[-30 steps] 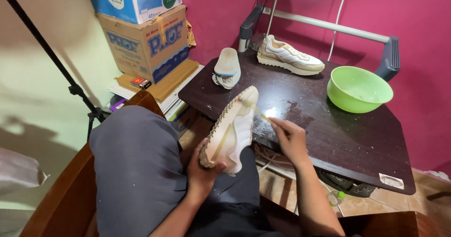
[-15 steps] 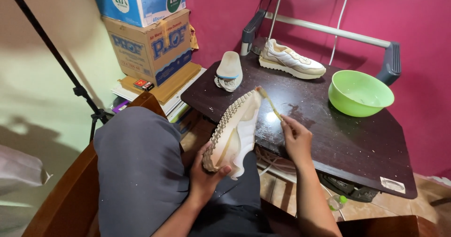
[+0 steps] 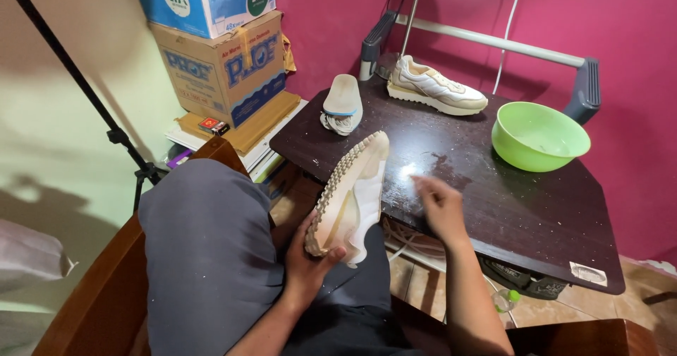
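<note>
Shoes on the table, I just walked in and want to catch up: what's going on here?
A seated person holds a pale shoe on its side in the left hand, its knobbly sole facing left, toe resting at the table edge. The right hand hovers beside it, blurred; whether it holds anything is unclear. On the table sit the other shoe, an insole and a green bowl.

You see a cream cloth-and-suede sneaker (image 3: 350,197) with a knobbly rubber sole, a dark glossy wooden surface (image 3: 508,201) flecked with white specks, a smooth green plastic bowl (image 3: 539,136), and matt brown cardboard boxes (image 3: 226,67).
</note>
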